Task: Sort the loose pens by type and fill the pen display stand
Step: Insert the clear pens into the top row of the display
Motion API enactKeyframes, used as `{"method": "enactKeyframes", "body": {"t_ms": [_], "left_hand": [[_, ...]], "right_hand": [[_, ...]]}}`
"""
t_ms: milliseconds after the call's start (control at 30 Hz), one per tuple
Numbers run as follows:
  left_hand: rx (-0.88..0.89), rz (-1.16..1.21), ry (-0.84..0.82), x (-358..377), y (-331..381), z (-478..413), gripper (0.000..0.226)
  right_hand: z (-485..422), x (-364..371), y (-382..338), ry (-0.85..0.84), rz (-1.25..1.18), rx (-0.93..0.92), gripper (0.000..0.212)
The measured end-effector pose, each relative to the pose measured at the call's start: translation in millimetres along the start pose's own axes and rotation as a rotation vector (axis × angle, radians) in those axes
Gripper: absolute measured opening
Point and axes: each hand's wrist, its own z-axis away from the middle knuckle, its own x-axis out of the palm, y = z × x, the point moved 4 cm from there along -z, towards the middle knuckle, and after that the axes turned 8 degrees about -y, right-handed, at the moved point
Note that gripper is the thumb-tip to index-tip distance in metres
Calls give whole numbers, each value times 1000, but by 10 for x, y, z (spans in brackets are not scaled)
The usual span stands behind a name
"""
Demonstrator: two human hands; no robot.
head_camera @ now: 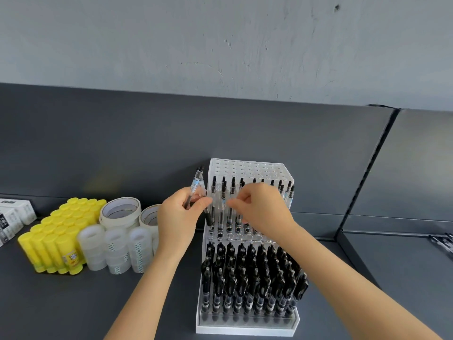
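Note:
A clear acrylic pen display stand (247, 327) rises in steps on the dark shelf. Its lower tiers are packed with black pens (252, 273). The upper tier holds a row of clear-barrelled pens (221, 204), with several holes (235, 235) bare in front of them. My left hand (179, 222) grips a small bunch of clear pens (196, 184) just left of the stand's top. Over the upper tier, my right hand (262, 207) pinches one clear pen standing in that row.
Yellow glue sticks (57, 236) stand grouped at the left, with clear tape stacks (115, 249) and white tape rolls (120, 212) beside them. White boxes (12, 217) sit at the far left edge. More loose pens (443, 241) lie on the neighbouring shelf at right.

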Motion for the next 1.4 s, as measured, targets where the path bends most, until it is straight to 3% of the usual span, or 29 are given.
{"method": "enactKeyframes", "body": {"t_ms": [133, 367, 567, 733, 900, 1067, 1200, 1300, 1400], "left_hand": [[35, -142, -24, 70, -53, 37, 17], [-41, -216, -110, 133, -141, 97, 9], [-89, -211, -122, 105, -140, 128, 10], [-18, -117, -112, 61, -41, 192, 30], [142, -151, -205, 104, 186, 182, 19], [196, -169, -247, 179, 252, 178, 13], [171, -234, -230, 67, 191, 172, 9], [175, -373, -242, -47, 129, 138, 9], [196, -522, -264, -105, 106, 125, 17]], "right_hand": [[65, -106, 48, 138, -83, -8, 15], [145, -156, 57, 226, -132, -34, 15], [154, -125, 83, 195, -159, -38, 15], [153, -139, 68, 148, -230, -50, 13], [125, -159, -94, 3, -531, -94, 2], [102, -162, -181, -10, -627, -110, 14], [101, -346, -121, 109, -556, -81, 13], [63, -490, -97, 217, -309, -87, 13], [16, -450, -113, 199, -171, -86, 13]]}}
